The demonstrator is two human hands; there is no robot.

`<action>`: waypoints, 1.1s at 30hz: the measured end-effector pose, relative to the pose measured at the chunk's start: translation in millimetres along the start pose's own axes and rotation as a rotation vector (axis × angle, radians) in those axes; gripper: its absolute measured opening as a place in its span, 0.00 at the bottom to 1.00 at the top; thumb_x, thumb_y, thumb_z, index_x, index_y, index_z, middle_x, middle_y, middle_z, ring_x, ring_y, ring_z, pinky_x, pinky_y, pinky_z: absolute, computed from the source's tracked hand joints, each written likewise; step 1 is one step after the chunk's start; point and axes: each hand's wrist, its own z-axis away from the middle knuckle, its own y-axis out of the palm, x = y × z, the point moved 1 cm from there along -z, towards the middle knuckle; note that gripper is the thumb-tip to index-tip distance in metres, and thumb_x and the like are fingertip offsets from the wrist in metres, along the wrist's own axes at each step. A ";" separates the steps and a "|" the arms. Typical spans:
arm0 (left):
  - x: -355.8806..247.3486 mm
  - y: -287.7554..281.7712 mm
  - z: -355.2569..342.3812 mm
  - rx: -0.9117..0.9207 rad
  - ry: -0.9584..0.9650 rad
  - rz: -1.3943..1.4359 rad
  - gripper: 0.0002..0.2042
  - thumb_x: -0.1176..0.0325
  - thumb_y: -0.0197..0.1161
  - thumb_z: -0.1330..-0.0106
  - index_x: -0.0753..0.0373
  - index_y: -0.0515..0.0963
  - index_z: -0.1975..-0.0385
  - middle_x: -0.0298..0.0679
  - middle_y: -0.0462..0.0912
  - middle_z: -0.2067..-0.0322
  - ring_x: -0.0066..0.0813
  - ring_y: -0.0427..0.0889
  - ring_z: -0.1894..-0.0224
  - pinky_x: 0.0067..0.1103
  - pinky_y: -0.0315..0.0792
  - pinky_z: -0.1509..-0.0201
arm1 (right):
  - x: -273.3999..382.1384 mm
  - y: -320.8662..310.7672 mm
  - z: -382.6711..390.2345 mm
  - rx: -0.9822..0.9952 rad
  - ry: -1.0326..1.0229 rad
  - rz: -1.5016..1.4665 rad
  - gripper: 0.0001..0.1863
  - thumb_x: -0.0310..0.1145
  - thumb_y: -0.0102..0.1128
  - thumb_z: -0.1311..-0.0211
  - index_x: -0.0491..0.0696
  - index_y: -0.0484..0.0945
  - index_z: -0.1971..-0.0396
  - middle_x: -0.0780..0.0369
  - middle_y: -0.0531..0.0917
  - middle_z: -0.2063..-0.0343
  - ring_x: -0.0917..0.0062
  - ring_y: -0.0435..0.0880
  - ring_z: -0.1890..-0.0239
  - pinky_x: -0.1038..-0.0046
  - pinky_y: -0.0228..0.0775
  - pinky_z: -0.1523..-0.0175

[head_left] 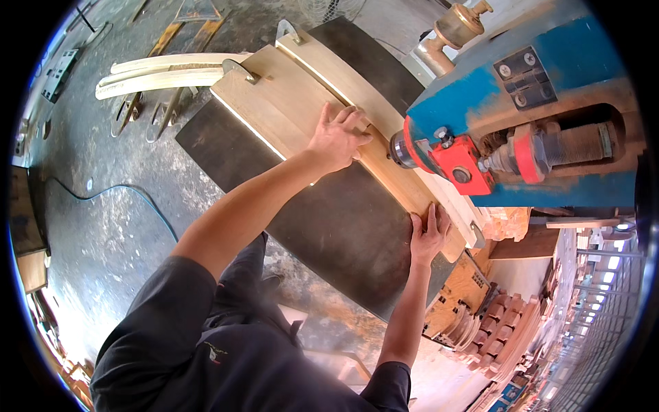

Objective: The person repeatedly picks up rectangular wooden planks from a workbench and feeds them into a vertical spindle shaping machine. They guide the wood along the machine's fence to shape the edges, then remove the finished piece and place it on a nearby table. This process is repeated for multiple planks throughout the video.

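A long pale wooden piece [397, 180] lies on the dark machine table [322, 220], along a wooden fence [343, 79]. My left hand [341, 139] is over its far end, fingers apart and bent down onto the wood, beside a flat wooden board [281, 93]. Around the near end, my right hand [428, 237] grips the piece with thumb and fingers. Between the hands, the machine's round dark spindle head [401, 149] sits close to the wood on its right side. The undersides of both hands are hidden.
The blue machine body [570, 62] with a red clamp block [463, 165] fills the right. Metal brackets [240, 71] hold the boards. Curved wooden strips [165, 74] stand at far left. A hose [130, 187] crosses the floor. Stacked wooden parts [504, 333] are at lower right.
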 end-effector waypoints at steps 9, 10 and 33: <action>-6.3 4.0 -3.7 -0.017 0.011 0.071 0.25 0.59 0.75 0.40 0.34 0.82 0.40 0.32 0.67 0.29 0.33 0.58 0.22 0.52 0.49 0.20 | 4.9 -5.5 1.7 -0.014 0.077 -0.056 0.28 0.44 0.78 0.44 0.47 0.84 0.46 0.55 0.81 0.42 0.53 0.78 0.39 0.54 0.72 0.35; -3.6 7.3 -4.8 -0.022 -0.028 0.056 0.25 0.59 0.75 0.41 0.34 0.83 0.41 0.32 0.69 0.31 0.33 0.59 0.23 0.49 0.49 0.20 | 5.9 -5.7 -0.1 0.005 0.093 -0.057 0.28 0.43 0.77 0.44 0.48 0.84 0.45 0.55 0.80 0.41 0.53 0.77 0.38 0.54 0.72 0.35; -4.4 -0.1 6.2 -0.284 -0.008 0.062 0.20 0.59 0.79 0.52 0.45 0.89 0.55 0.32 0.79 0.39 0.39 0.72 0.32 0.37 0.70 0.30 | -48.9 -32.9 -27.4 0.358 -0.425 -0.295 0.27 0.32 0.65 0.35 0.48 0.77 0.35 0.58 0.75 0.31 0.57 0.70 0.28 0.57 0.65 0.25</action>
